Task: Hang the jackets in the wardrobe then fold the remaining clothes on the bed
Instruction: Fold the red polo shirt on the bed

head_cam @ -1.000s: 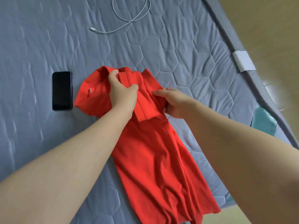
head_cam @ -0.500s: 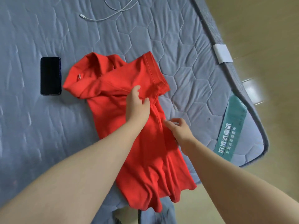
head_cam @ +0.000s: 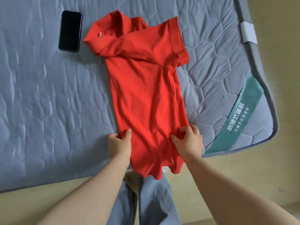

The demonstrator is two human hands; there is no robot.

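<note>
- The red shirt (head_cam: pixel 146 88) lies on the mattress (head_cam: pixel 48 95) at frame centre. It is folded lengthwise into a narrow strip, with the collar toward the top and the hem overhanging the near mattress edge.
- The left hand (head_cam: pixel 119 144) is at the shirt's lower left edge. The thumb lies on the fabric and the fingers appear curled under it, gripping the edge.
- The right hand (head_cam: pixel 189 141) pinches the lower right edge with curled fingers.
- A dark phone (head_cam: pixel 70 30) lies at upper left, just beside the collar.
- A teal label (head_cam: pixel 237 120) crosses the mattress corner at right.
</note>
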